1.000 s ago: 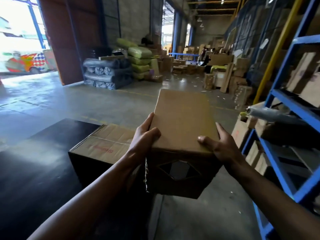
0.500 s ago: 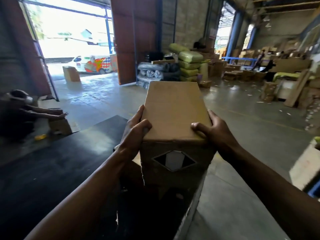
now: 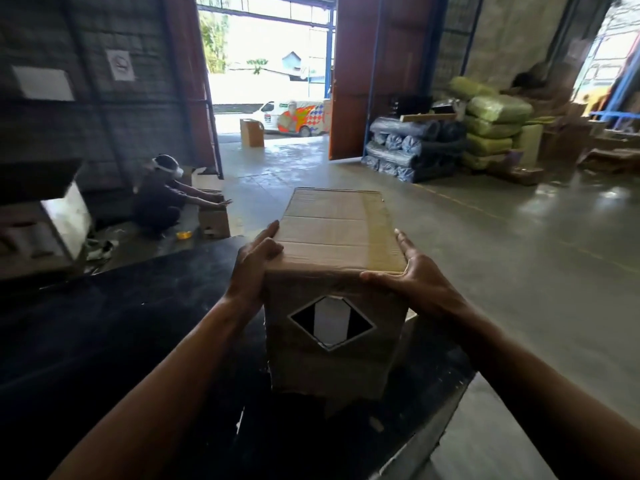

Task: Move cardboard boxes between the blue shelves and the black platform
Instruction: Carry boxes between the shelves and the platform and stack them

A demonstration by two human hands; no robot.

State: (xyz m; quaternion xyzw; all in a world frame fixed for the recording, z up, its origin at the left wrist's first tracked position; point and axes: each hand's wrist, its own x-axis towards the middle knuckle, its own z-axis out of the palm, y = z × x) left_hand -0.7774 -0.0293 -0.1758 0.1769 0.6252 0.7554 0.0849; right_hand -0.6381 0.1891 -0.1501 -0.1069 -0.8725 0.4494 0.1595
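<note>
Box (image 3: 336, 233) clasped, left hand (image 3: 254, 268), right hand (image 3: 415, 282) — thumbs atop

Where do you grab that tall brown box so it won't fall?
Take the box by its two side walls near the top edge, left hand from the left, right hand from the right. It is too wide for one hand, and its flat sides suit pressing palms.
</note>
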